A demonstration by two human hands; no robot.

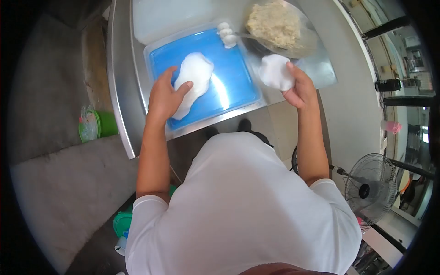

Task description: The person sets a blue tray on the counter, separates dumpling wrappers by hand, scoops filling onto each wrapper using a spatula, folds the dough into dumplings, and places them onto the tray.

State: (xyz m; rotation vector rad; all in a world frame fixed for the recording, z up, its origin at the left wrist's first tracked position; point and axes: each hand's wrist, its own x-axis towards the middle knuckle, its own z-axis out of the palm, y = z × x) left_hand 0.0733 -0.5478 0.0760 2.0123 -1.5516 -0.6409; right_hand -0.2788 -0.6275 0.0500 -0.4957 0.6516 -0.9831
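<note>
My right hand (301, 87) pinches a thin, flat white round of dough (276, 72) by its edge, thumb on top, just off the right side of a blue tray (238, 68). On the tray's left part lies a long, smooth white lump of dough (197, 73). My left hand (166, 96) is at the lump's left side, thumb and index finger spread apart, the thumb over its edge. The rest of its fingers are hard to make out. Several small white dough pieces (226, 35) sit in a row at the tray's top right corner.
A clear bowl (309, 43) with a pale, crumbly mixture (274, 24) stands beyond the right hand, with what looks like a utensil handle reaching toward the tray. The steel table (120, 82) has a raised left edge. A green bin (106, 123) and a fan (371, 183) stand nearby.
</note>
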